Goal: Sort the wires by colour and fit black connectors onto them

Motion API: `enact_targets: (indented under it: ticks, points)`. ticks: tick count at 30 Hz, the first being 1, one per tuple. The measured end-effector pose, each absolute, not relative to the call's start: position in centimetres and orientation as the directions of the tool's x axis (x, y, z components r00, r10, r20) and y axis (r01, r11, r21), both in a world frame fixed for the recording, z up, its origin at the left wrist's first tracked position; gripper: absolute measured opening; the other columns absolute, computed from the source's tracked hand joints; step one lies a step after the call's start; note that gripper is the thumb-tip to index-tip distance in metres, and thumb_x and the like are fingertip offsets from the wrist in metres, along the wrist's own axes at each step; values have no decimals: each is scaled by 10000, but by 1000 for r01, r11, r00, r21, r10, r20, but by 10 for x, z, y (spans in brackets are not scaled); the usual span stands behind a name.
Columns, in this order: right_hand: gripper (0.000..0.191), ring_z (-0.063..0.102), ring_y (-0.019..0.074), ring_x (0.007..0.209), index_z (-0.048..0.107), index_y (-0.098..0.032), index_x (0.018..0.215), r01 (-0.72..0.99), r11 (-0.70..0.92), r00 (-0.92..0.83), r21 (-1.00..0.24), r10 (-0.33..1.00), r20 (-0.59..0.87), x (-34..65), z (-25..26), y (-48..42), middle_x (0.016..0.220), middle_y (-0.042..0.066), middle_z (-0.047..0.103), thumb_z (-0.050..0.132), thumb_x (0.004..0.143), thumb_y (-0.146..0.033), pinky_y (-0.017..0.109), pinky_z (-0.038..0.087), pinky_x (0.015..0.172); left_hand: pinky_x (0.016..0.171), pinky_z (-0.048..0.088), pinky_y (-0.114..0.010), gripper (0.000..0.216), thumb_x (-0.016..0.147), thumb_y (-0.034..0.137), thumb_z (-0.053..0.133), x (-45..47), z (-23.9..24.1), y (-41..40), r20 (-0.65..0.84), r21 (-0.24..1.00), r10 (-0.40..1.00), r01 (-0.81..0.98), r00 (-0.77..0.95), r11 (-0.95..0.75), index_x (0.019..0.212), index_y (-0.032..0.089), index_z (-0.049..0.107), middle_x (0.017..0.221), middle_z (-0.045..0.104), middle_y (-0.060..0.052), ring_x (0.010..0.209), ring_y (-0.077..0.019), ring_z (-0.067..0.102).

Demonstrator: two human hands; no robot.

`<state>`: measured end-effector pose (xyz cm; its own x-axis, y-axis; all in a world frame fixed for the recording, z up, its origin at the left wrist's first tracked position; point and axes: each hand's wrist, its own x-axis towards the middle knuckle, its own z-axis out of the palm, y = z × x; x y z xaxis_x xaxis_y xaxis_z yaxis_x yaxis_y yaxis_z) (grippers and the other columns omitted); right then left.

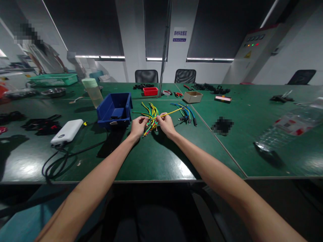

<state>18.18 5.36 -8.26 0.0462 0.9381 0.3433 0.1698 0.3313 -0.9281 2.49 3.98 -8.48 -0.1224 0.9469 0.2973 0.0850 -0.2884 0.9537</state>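
Note:
A bundle of yellow-green wires with coloured ends lies on the green table between my hands. My left hand is closed in a pinch at the bundle's left side. From the right, my right hand pinches a thin yellow strip, which looks like a cable tie; it crosses the bundle and sticks out to the upper right. Fingers hide part of the wires. Just right of my right hand rests a group of blue and green wires with dark ends. A blue bin stands left of my left hand.
A white power bank with a black cable lies at left, near a capped bottle. Farther back are a red tray, a small cardboard box and pliers. A clear plastic bottle lies at right. Another person stands far left.

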Motion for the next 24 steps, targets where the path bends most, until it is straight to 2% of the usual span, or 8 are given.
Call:
enact_targets:
  ticks: [10,24]
  points:
    - [199,657,171,736,454,-221,838,137,327,-17,-935,945,328,179,-79,51,725,-4,662,533,791,-397,270,457,659,501,398,-213,292,737,417,661,25,-84,40,289,957,949,65,-124,-283,822,138,643,713,628,-30,549,-105,525]
    - [205,549,139,641,477,-215,779,140,344,20,-928,936,350,181,-75,46,655,-35,543,588,712,-374,255,428,605,524,415,-215,185,738,308,643,24,-84,42,316,949,941,51,-119,-312,816,140,640,715,631,-21,556,-99,530]
